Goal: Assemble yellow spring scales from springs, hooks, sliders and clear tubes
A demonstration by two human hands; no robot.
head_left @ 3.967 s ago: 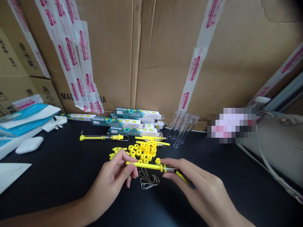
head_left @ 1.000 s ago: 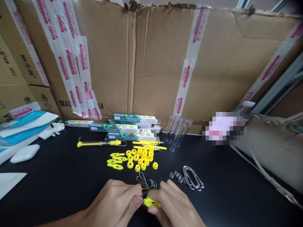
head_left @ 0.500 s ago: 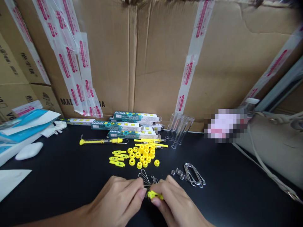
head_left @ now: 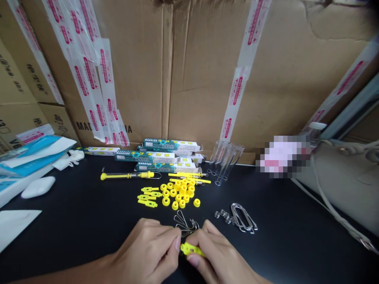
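At the lower middle, my right hand (head_left: 220, 252) pinches a small flat yellow plastic piece with holes (head_left: 191, 249) between thumb and fingers. My left hand (head_left: 154, 246) is closed in a pinch at the left end of that piece; whatever sits between its fingertips is hidden or too small to name. Just beyond my fingers lie thin bent wire hooks (head_left: 185, 225). Farther off are several loose flat yellow pieces (head_left: 149, 197) and a cluster of yellow ring-shaped caps (head_left: 179, 194). To the right of my right hand lie small coiled springs (head_left: 224, 215) and larger bent metal hooks (head_left: 243, 217).
Behind the yellow parts are stacked small boxes (head_left: 166, 152), an assembled spring scale (head_left: 127, 176), yellow rods (head_left: 189, 181) and clear tubes (head_left: 223, 159). A white case (head_left: 38, 187) and blue packets (head_left: 38, 156) lie left. A bag (head_left: 349, 189) stands right, and cardboard (head_left: 201, 79) walls the back.
The yellow piece in my right hand has turned so its flat, holed face shows more. My hands have drawn slightly apart from the wire hooks, which show more fully.
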